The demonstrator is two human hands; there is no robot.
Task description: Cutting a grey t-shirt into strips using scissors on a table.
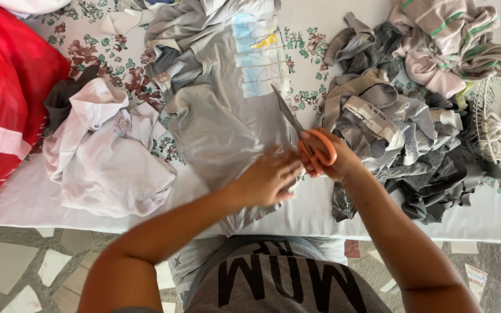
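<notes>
A floral sheet (314, 43) covers the bed, with a red bag (7, 87) at the left edge, a pale crumpled garment (108, 156) beside it and a heap of grey cut strips (395, 133) to the right. In the middle lies a grey shirt (215, 110) with a pale blue print, its length running away from the person. The left hand (271, 177) presses flat, fingers spread, on its near end, just beside the right hand (334, 159), which is closed through the orange handles of the scissors (302, 130), whose blades point up-left over the cloth.
</notes>
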